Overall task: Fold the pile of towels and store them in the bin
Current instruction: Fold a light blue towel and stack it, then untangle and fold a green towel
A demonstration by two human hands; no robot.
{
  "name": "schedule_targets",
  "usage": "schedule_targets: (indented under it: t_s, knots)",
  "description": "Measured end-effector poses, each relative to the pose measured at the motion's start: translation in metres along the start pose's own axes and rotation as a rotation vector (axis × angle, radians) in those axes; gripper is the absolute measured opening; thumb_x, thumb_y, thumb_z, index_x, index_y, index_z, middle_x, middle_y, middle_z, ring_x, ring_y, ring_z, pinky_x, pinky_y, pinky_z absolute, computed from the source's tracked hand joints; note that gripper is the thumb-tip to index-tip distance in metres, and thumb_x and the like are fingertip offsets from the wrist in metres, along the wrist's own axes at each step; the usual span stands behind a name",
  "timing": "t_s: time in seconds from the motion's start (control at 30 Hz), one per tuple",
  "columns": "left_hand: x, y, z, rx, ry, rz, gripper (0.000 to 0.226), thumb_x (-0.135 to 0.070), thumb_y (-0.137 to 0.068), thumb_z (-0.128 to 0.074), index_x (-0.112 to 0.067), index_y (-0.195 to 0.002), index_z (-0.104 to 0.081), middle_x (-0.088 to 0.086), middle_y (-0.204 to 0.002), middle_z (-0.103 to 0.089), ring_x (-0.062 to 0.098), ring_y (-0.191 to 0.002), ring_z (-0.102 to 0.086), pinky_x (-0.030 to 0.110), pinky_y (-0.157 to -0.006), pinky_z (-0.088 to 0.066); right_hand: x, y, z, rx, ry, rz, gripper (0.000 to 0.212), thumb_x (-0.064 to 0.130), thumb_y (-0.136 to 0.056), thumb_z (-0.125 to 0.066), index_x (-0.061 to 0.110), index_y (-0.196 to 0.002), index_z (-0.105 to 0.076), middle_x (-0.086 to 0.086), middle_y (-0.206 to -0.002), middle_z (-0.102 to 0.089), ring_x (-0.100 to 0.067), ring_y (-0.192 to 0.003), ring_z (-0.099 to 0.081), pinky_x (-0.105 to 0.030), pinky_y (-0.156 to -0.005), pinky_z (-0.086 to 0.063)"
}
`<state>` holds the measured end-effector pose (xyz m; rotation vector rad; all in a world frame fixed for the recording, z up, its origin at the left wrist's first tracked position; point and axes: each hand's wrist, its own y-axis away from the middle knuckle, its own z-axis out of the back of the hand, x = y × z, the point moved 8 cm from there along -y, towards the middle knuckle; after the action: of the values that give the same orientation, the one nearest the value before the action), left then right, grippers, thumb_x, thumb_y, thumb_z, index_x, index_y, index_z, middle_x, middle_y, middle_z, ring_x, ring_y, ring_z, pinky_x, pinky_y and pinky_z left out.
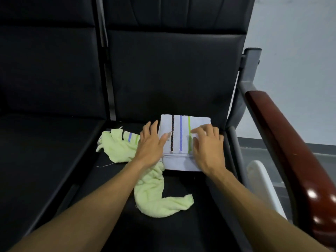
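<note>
A folded white towel (181,142) with black, blue and green stripes lies flat on the black seat (181,224). My left hand (151,144) presses on its left edge with straight fingers. My right hand (207,146) rests flat on its right side, fingers spread over the green stripe. A crumpled pale green towel (154,195) with the same stripes lies unfolded to the left and in front, partly under my left wrist. A white bin (263,186) shows to the right of the seat, below the armrest; only part of its rim is visible.
The seat belongs to a row of black padded chairs with tall backrests (172,70). A glossy red-brown wooden armrest (294,151) on a grey metal frame runs along the right. A second black seat (36,160) lies to the left.
</note>
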<state>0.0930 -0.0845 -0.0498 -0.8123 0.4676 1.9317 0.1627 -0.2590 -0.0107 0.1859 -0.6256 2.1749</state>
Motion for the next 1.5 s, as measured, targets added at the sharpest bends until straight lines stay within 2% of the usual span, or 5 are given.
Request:
schedule_targets:
  t_s: [0.17,0.33,0.47,0.73,1.5]
  knots:
    - [0.054,0.061,0.01,0.059,-0.065,0.191,0.068,-0.04,-0.103,-0.051,-0.016,-0.156,-0.017,0.013,-0.153,-0.031,0.034,-0.137,-0.035,0.047,-0.112,-0.035,0.05,0.072,-0.031,0.23,-0.24,0.044,0.009,0.023,-0.1,-0.05,0.019,-0.106,-0.056,0.002,-0.103,-0.056,-0.02,-0.094,-0.055,-0.041,-0.076,-0.051]
    - [0.071,0.109,0.011,0.252,-0.25,0.252,0.021,-0.025,-0.094,-0.057,-0.017,-0.108,-0.043,0.006,-0.113,-0.057,0.026,-0.098,-0.058,0.041,-0.082,-0.052,0.066,0.122,-0.073,0.596,-0.255,-0.069,0.06,0.042,-0.089,-0.07,0.021,-0.138,-0.043,-0.004,-0.128,-0.053,-0.023,-0.119,-0.05,-0.042,-0.098,-0.046]
    - [0.057,0.141,0.008,0.456,-0.25,0.251,0.04,-0.029,-0.094,-0.06,-0.014,-0.13,-0.049,0.005,-0.128,-0.057,0.025,-0.114,-0.057,0.034,-0.091,-0.049,0.077,0.139,-0.066,0.709,-0.371,-0.132,0.07,0.031,-0.084,-0.078,0.021,-0.142,-0.038,0.0,-0.115,-0.057,-0.021,-0.104,-0.057,-0.031,-0.086,-0.045]
    - [0.026,0.155,0.002,0.293,-0.203,0.162,0.042,-0.048,-0.094,-0.058,-0.016,-0.12,-0.054,0.005,-0.12,-0.062,0.025,-0.109,-0.059,0.037,-0.083,-0.047,0.066,0.133,-0.014,0.397,-0.439,-0.21,0.022,0.007,-0.087,-0.067,0.023,-0.102,-0.068,0.01,-0.067,-0.053,-0.005,-0.062,-0.051,-0.014,-0.059,-0.042]
    - [-0.006,0.107,0.02,0.05,0.116,-0.14,0.011,-0.024,-0.095,-0.067,-0.023,-0.091,-0.057,-0.012,-0.083,-0.065,0.004,-0.078,-0.057,0.02,-0.071,-0.043,0.049,0.09,-0.006,0.23,-0.612,-0.258,0.027,0.044,-0.091,-0.066,0.031,-0.113,-0.056,0.012,-0.109,-0.048,0.001,-0.1,-0.053,-0.013,-0.079,-0.042]
